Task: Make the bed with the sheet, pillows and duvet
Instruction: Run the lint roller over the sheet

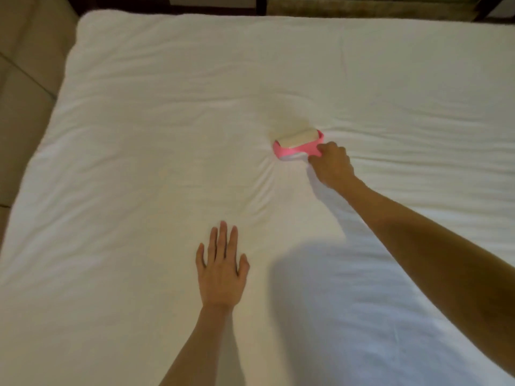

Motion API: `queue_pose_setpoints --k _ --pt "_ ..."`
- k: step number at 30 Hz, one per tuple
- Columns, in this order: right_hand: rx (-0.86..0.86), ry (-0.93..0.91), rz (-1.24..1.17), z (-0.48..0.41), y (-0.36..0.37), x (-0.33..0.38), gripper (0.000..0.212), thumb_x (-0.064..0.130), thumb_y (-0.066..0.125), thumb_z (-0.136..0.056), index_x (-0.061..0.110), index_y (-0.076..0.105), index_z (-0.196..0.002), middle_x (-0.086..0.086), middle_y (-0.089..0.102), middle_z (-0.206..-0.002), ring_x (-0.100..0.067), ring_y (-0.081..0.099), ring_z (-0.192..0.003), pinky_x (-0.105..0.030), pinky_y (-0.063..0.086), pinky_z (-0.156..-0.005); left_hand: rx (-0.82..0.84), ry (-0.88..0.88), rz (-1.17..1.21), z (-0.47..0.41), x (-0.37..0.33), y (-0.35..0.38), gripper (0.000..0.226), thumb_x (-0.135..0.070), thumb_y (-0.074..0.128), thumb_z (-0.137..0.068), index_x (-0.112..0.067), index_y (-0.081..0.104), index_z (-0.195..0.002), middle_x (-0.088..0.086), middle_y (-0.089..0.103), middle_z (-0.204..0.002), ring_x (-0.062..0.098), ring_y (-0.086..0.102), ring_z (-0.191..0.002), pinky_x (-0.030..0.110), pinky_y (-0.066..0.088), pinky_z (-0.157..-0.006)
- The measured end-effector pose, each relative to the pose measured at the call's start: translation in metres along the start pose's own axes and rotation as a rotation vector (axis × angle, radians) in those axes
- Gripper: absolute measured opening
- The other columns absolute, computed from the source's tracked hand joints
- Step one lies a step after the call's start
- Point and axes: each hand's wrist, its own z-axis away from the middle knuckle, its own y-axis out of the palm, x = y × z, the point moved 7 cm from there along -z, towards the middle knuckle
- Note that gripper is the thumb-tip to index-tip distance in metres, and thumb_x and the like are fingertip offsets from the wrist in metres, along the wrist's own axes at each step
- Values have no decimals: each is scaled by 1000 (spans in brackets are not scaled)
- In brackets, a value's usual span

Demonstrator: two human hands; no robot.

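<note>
Right grip [333,165] is stretched out over the middle of the bed, fingers curled tight round the near end of a pink lint roller [295,144] — the pale roll is pressed down into the white sheet [139,129], and creases fan out from that spot. Left grip [221,274] is released, palm down with fingers straight, lying flat on the sheet nearer the camera and well apart from the roller. The sheet covers the mattress to its visible edges — wrinkled across the right side. Beige floor tiles [25,87] show along the left.
</note>
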Motion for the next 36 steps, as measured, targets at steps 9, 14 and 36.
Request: queue_pose_setpoints --k 9,14,36 --pt "-41 -47 -115 -87 7 86 45 23 53 -85 15 52 -128 -12 58 -125 -32 59 -113 -40 50 -93 -54 17 -20 -2 6 11 64 -41 37 -88 -22 32 -149 2 20 -159 18 22 -145 46 21 -111" --pt "-52 -50 -103 -80 13 68 40 26 51 -83 13 56 -121 -13 60 -116 -34 62 -103 -41 53 -86 -59 22 -11 -2 5 10 64 -41 35 -89 -22 29 -150 2 19 -159 17 20 -145 46 19 -113" --pt "51 -11 63 190 -14 -180 17 20 47 -89 18 60 -100 -13 60 -86 -38 57 -84 -33 38 -67 88 25 49 62 -60 -16 54 -14 51 -91 -12 41 -143 8 28 -156 24 26 -144 45 20 -115"
